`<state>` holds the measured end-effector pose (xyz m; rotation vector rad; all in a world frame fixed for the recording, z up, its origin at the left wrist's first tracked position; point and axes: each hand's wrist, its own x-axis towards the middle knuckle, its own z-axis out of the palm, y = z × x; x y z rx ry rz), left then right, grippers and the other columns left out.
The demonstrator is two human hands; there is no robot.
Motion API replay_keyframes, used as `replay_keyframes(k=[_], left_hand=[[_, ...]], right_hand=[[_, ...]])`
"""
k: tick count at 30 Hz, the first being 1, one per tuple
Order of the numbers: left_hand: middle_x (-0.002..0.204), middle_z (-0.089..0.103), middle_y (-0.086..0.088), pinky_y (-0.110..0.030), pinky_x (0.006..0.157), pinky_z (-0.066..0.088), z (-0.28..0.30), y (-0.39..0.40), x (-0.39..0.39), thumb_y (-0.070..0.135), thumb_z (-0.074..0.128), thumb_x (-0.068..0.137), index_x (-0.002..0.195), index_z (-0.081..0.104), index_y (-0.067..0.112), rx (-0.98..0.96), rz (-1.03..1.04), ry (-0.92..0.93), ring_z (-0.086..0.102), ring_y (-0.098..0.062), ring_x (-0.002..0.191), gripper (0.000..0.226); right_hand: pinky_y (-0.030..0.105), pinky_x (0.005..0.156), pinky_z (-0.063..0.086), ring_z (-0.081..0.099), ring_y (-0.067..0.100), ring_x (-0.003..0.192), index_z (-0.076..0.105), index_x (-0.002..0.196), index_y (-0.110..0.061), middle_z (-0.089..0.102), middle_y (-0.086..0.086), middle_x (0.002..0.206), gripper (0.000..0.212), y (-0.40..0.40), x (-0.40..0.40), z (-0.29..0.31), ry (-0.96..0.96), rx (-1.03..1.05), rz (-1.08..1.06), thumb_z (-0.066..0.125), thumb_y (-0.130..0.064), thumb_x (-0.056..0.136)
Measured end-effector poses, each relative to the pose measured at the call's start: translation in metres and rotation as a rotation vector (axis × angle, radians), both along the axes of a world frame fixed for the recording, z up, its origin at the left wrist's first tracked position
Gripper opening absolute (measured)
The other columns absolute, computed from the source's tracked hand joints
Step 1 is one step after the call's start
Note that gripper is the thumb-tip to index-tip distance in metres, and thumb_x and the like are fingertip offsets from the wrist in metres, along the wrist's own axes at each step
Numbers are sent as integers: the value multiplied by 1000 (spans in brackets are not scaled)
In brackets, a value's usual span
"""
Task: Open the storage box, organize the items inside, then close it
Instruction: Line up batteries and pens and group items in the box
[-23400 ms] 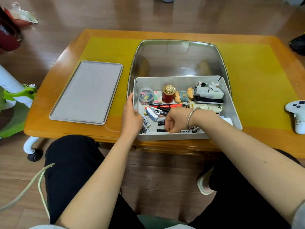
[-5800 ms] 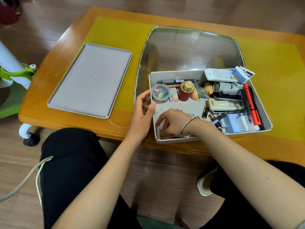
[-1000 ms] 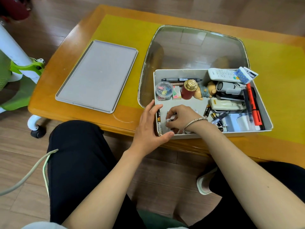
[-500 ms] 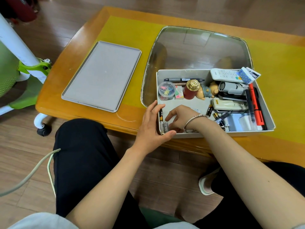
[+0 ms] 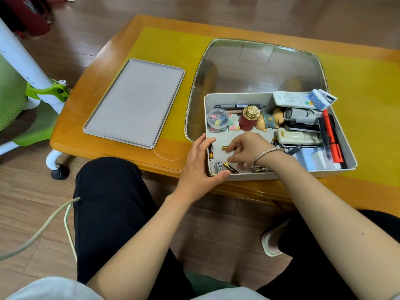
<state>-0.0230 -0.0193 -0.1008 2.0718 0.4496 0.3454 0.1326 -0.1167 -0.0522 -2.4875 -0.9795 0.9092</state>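
Note:
The open white storage box (image 5: pixel 281 176) stands at the table's near edge. Its flat grey lid (image 5: pixel 134 102) lies apart on the left. My left hand (image 5: pixel 198 166) grips the box's front left corner, thumb over the front rim. Inside the box, my right hand (image 5: pixel 249 149) hovers low with curled fingers, pinching one end of a battery (image 5: pixel 224 147). More batteries (image 5: pixel 230 167) lie by the left wall and front corner. Along the back are a clear tub of clips (image 5: pixel 217 123), a red jar with a gold cap (image 5: pixel 250 119), a figurine (image 5: pixel 270 121) and a remote (image 5: pixel 292 99).
The box sits half on a glass inset (image 5: pixel 255 68) in the orange table with its yellow mat (image 5: pixel 173 46). Pens and markers (image 5: pixel 331 137) line the box's right wall. A green and white chair (image 5: pixel 26 94) is at the left, and a cable (image 5: pixel 43 230) crosses my knee.
My right hand lifted from the front left corner and shifted back, now at a battery in the middle. The left hand stays on the corner. The view moved a little.

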Motion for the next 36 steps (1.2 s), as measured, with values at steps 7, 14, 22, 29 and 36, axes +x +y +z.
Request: replay_keyframes(k=[7, 14, 22, 29, 36], left_hand=[[152, 22, 5, -48, 103, 42, 3, -1, 0, 66, 57, 68, 142, 27, 32, -12, -5, 11, 29, -16, 137, 86], [153, 22, 5, -49, 104, 41, 5, -1, -1, 68, 56, 68, 143, 27, 33, -9, -3, 19, 28, -16, 138, 88], [154, 21, 4, -47, 107, 38, 4, -1, -1, 69, 55, 67, 143, 28, 31, -19, 3, 10, 26, -15, 139, 89], [153, 23, 4, -49, 106, 39, 1, -1, 0, 66, 57, 69, 142, 29, 30, -12, 9, -13, 28, -15, 138, 86], [153, 22, 6, -47, 106, 40, 2, -2, 0, 65, 56, 67, 142, 28, 33, -12, 12, 5, 27, -15, 138, 86]], right_hand=[[25, 64, 47, 55, 6, 67, 63, 74, -31, 54, -17, 68, 25, -5, 2, -5, -276, -112, 160, 80, -46, 64], [25, 61, 49, 62, 14, 71, 66, 69, -22, 63, -6, 69, 12, 12, -7, -19, -198, -166, 270, 75, -29, 71], [22, 65, 44, 61, 18, 73, 59, 75, -20, 64, 0, 77, 15, -17, 28, -3, -274, 57, -165, 73, -20, 74], [28, 70, 47, 62, 25, 82, 68, 72, -14, 63, 1, 69, 27, -29, 37, 2, -404, -36, -195, 77, -39, 72], [29, 58, 41, 51, 21, 69, 44, 62, -16, 46, -1, 63, 50, -13, 11, -6, -370, -323, -96, 75, -55, 66]])
